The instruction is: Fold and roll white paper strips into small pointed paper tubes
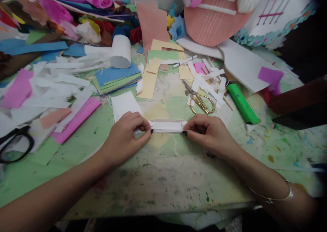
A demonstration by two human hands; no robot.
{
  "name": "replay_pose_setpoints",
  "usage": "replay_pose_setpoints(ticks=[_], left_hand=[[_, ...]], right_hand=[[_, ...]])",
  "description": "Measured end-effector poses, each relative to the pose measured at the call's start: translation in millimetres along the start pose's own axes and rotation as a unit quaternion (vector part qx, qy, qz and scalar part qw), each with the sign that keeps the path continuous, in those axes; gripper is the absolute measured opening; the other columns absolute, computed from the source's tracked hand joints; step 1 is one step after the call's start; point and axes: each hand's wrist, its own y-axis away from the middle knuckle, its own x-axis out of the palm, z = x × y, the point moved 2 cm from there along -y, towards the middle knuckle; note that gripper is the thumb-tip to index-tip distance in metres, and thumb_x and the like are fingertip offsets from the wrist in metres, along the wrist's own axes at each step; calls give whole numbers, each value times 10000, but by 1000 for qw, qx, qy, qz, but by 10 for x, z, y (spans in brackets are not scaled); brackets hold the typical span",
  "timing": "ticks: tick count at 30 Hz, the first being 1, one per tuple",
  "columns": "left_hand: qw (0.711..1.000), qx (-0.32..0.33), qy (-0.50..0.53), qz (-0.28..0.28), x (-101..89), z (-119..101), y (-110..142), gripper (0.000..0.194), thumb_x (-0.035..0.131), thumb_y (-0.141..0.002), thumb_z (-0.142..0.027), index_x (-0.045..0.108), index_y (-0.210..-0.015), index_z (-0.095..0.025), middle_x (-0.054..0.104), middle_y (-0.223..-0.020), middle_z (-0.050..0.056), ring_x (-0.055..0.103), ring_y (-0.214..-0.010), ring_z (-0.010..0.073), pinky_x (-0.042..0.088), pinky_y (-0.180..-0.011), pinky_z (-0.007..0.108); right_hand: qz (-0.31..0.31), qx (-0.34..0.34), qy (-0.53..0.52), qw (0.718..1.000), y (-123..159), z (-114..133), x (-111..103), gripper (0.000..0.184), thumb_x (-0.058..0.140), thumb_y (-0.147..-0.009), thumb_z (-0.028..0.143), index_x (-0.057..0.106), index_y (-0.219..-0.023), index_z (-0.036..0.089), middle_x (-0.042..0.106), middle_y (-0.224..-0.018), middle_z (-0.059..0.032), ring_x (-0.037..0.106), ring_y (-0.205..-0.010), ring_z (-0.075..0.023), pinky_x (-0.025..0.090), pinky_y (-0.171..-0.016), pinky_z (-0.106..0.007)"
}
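Between my two hands, just above the table, is a narrow folded strip of white paper [167, 126]. My left hand [130, 128] pinches its left end between thumb and forefinger. At the other end, my right hand [205, 131] grips the paper's corner the same way. A flat white sheet [125, 104] lies right behind my left hand. Beyond my right hand rest gold-handled scissors [200, 101], their blades pointing away to the left.
Paper scraps [56, 79] pile up on the left near black-handled scissors [19, 142]. A white paper cylinder [121, 51] stands on a stack of coloured paper [117, 76]. To the right lie a green roll [242, 103] and a dark block [301, 102]. A guitar-shaped paper piece [217, 21] leans behind.
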Motion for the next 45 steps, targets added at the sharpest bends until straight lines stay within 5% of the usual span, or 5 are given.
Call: replay_pose_setpoints(ticks=[14, 31, 38, 45], left_hand=[[1000, 6, -22, -10, 13, -25, -15, 119, 513, -802, -206, 550, -689, -192, 551, -706, 15, 491, -739, 166, 380, -662, 309], [999, -47, -8, -7, 11, -37, -21, 17, 542, -756, -195, 530, -768, -196, 556, -741, -6, 512, -744, 165, 387, -651, 290], [999, 4, 35, -2, 15, -15, -10, 156, 504, -823, -195, 659, -813, -212, 581, -743, 8, 516, -772, 171, 413, -704, 310], [996, 71, 4, -54, 64, 17, 58, 244, 528, -872, -178, 759, -892, -254, 548, -839, 32, 519, -774, 153, 435, -684, 292]], right_hand=[[-14, 33, 92, 995, -39, 81, 42, 54, 613, -731, 188, 652, -693, 183, 625, -670, -13, 503, -590, -116, 348, -549, -261], [12, 53, 73, 996, -87, 50, 4, 41, 635, -717, 185, 664, -688, 184, 566, -588, 20, 470, -552, -105, 312, -525, -255], [-5, 2, 13, 1000, -64, 4, 34, 72, 622, -729, 152, 673, -761, 192, 543, -582, 42, 455, -543, -92, 326, -533, -237], [-9, -96, 72, 993, -20, -11, 55, 275, 570, -783, 99, 781, -896, 235, 625, -738, -8, 558, -664, -115, 403, -646, -256]])
